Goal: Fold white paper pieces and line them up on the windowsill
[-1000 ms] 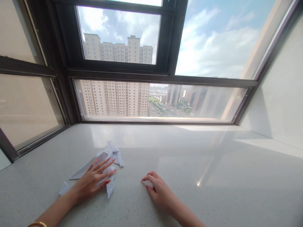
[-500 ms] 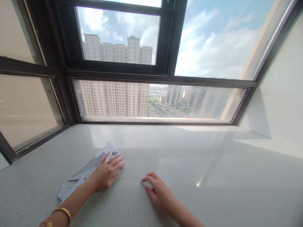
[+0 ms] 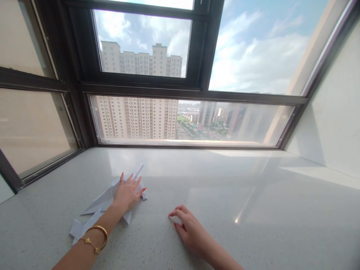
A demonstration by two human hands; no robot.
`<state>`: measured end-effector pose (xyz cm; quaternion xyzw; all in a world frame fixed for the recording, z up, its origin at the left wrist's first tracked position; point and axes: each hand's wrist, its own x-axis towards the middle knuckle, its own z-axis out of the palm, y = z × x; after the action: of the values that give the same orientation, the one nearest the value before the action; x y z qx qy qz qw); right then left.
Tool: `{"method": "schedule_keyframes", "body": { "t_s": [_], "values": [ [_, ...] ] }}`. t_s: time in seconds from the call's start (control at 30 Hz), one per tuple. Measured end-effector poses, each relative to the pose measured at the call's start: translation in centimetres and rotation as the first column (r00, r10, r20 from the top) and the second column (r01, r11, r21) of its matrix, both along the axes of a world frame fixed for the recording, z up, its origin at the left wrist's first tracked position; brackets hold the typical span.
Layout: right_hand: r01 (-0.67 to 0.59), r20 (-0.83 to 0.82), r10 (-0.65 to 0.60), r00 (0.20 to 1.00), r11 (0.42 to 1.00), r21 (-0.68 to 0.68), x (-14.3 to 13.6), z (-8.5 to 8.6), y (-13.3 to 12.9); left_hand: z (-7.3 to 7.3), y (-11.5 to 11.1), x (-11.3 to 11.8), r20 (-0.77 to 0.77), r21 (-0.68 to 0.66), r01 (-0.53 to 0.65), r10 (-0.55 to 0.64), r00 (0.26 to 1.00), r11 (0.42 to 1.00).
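Head view: your left hand (image 3: 128,195) is spreading over a cluster of folded white paper (image 3: 101,200), palm down, fingers fanned, thumb out to the side. You are covering its middle, so I cannot tell whether it is one piece or several, nor whether your fingertips are pressing or only hovering.

The paper is lying on the pale speckled sill (image 3: 225,187), left of centre, short of the window frame (image 3: 185,145). It is showing crisp creases and straight edges, matt white going bluish-grey in shade. A long wedge is tapering to a sharp point at lower left. Below it, a blunt folded end (image 3: 75,228) is sticking out, partly hidden by your forearm. A pointed tip (image 3: 127,218) is poking out under your wrist; a narrow sliver (image 3: 139,171) is slanting up past your fingertips; a small squared corner (image 3: 144,196) is peeping out near your thumb.

On that wrist you are wearing a gold bangle (image 3: 105,234) and a thin gold bracelet (image 3: 97,250).

Your right hand (image 3: 189,228) is resting well apart from the paper, fingers loosely curled, thumb and forefinger parted, gripping nothing visible.
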<state>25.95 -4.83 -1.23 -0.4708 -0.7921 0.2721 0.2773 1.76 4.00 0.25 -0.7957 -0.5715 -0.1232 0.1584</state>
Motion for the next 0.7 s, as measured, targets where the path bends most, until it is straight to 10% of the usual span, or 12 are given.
{"method": "schedule_keyframes", "body": {
  "t_s": [0.47, 0.7],
  "values": [
    [-0.005, 0.05, 0.004, 0.999, 1.0, 0.014, -0.1, 0.2, 0.0, -0.5, -2.7, 1.5, -0.052, -0.111, 0.0, -0.006, 0.999, 0.994],
    [-0.012, 0.071, 0.008, 0.997, 0.998, 0.054, -0.3, 0.4, -0.1, 0.1, -5.8, 4.8, 0.075, -0.24, 0.232, -0.22, 0.973, 0.943]
  ]
}}
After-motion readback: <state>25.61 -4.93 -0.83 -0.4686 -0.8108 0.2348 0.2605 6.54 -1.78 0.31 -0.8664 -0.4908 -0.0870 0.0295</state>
